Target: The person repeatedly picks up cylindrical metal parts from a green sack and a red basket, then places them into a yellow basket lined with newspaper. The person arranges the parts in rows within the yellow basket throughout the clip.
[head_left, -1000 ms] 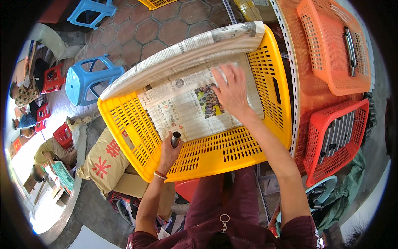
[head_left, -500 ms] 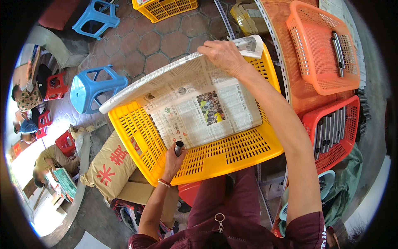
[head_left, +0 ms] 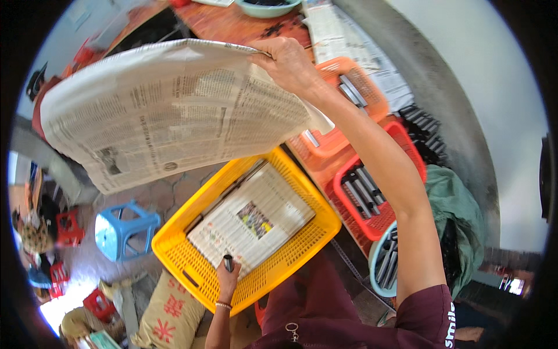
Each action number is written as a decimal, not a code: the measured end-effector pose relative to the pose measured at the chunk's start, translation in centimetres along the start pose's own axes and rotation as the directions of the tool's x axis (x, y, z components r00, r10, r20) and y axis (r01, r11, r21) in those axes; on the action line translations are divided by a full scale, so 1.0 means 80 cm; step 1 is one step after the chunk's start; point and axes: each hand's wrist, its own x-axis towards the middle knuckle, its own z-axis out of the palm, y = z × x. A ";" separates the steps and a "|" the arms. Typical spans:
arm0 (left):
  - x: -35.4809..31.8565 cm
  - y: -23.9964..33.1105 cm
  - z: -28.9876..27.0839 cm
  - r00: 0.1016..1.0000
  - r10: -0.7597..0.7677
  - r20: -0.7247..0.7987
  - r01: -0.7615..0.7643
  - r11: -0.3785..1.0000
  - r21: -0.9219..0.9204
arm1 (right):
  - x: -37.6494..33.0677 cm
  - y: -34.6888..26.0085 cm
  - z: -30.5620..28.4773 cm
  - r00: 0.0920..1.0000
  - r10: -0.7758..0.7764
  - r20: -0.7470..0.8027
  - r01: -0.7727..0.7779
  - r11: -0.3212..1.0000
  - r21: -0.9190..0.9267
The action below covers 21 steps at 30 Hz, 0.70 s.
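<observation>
My right hand (head_left: 289,64) is raised at the upper middle, fingers closed on the edge of a large newspaper sheet (head_left: 174,116). The sheet spreads out to the left, held up in the air. Below it stands a yellow plastic basket (head_left: 308,251) with slotted walls, tilted in view. Inside the basket lies a folded newspaper (head_left: 279,200) with a colour photo. Over the basket's near side, my left hand (head_left: 227,282) grips a short black cylinder (head_left: 228,263) upright; the fingers partly hide it.
An orange basket (head_left: 372,96) and a red basket (head_left: 378,224) on the table to the right hold dark metal tubes. A pale blue bowl (head_left: 374,273) of tubes stands nearer. A blue stool (head_left: 116,232) and a printed sack (head_left: 168,314) are at left. People sit far left.
My right hand has lifted the newspaper sheet up off the basket, exposing the folded paper inside. The view has swung to the right. My left hand still holds the black cylinder.
</observation>
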 end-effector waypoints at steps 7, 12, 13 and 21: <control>-0.010 0.032 0.025 0.999 0.012 0.033 -0.012 1.000 0.010 | 0.016 0.093 -0.194 0.915 0.389 0.103 -0.402 0.901 0.162; -0.027 0.000 0.033 0.998 0.057 0.005 -0.057 0.998 0.041 | 0.016 0.199 -0.324 0.827 0.562 -0.032 -0.534 0.802 0.268; -0.027 0.000 0.031 0.998 0.069 -0.008 -0.069 0.996 0.054 | 0.013 0.211 -0.349 0.813 0.576 -0.086 -0.540 0.801 0.257; -0.056 0.038 0.056 0.994 -0.090 0.059 0.083 0.990 0.116 | -0.006 0.293 -0.525 0.698 0.260 -0.668 -0.667 0.576 -0.472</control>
